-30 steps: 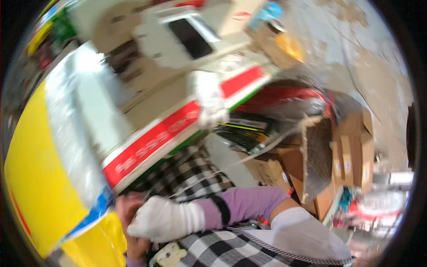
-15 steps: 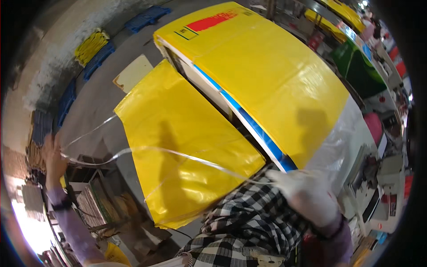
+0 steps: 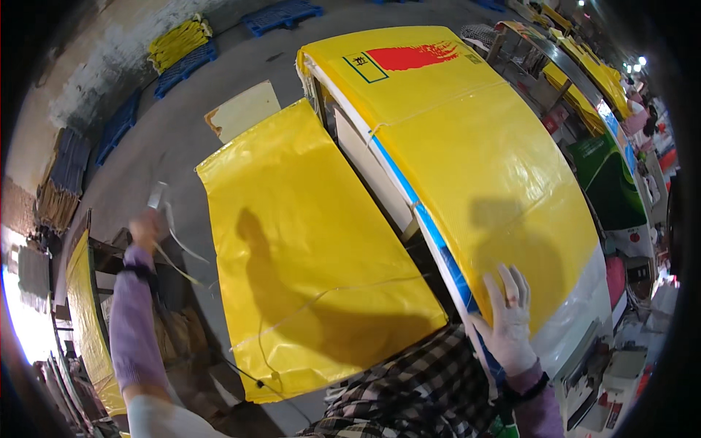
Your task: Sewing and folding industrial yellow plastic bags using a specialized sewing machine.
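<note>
On the left, my left hand (image 3: 144, 228) is closed around a thin whitish strip (image 3: 171, 223), whose loose ends hang over the floor side. My right hand (image 3: 507, 321), in a white glove, lies with fingers spread on the near edge of a large yellow plastic sheet (image 3: 453, 146) with a red print. That sheet covers a long table with a blue-and-white edge (image 3: 420, 204). Between my hands lies a second, smaller yellow sheet (image 3: 307, 226), with a thin strand across its near part. My left hand is apart from it.
A pale board (image 3: 244, 109) sticks out beyond the smaller sheet. Blue pallets (image 3: 281, 14) stand along the wall, one bearing a folded yellow pile (image 3: 179, 45). At the lower left is a rack with yellow sheeting (image 3: 87, 321). Machines (image 3: 621, 372) stand at the right.
The long strip stretched between my hands has left my right hand and now hangs from my left. My right hand has opened onto the large sheet; my left has moved up and right.
</note>
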`<state>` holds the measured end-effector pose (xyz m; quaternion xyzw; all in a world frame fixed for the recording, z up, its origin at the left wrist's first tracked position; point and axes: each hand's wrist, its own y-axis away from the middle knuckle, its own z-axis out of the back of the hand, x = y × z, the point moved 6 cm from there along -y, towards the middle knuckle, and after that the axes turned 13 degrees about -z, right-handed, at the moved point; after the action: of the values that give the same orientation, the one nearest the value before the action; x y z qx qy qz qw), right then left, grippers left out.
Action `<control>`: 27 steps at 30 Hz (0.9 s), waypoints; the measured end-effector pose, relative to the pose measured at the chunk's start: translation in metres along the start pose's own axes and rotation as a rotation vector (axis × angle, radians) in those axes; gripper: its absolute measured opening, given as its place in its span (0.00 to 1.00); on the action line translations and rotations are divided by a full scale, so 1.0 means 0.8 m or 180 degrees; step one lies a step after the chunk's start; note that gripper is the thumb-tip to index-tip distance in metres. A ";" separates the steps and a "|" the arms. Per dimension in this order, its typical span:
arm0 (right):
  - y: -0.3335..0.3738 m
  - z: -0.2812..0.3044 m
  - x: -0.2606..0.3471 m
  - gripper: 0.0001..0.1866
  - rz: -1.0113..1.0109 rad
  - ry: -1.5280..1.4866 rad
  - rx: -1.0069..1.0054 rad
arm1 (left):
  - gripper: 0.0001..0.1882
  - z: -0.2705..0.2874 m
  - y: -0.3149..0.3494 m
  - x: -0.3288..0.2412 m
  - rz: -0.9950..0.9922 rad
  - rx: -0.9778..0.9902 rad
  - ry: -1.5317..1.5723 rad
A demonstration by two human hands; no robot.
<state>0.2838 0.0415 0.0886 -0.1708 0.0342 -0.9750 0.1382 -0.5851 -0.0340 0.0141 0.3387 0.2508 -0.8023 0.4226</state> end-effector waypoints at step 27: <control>0.000 -0.052 -0.097 0.27 -0.0116 -0.0607 0.0051 | 0.12 -0.907 0.536 -0.318 -0.2144 0.2698 0.2363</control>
<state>0.3397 0.0643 0.0248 -0.2624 0.0101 -0.9569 0.1243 0.1243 0.3733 -0.3118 0.6332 0.1344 -0.7499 -0.1364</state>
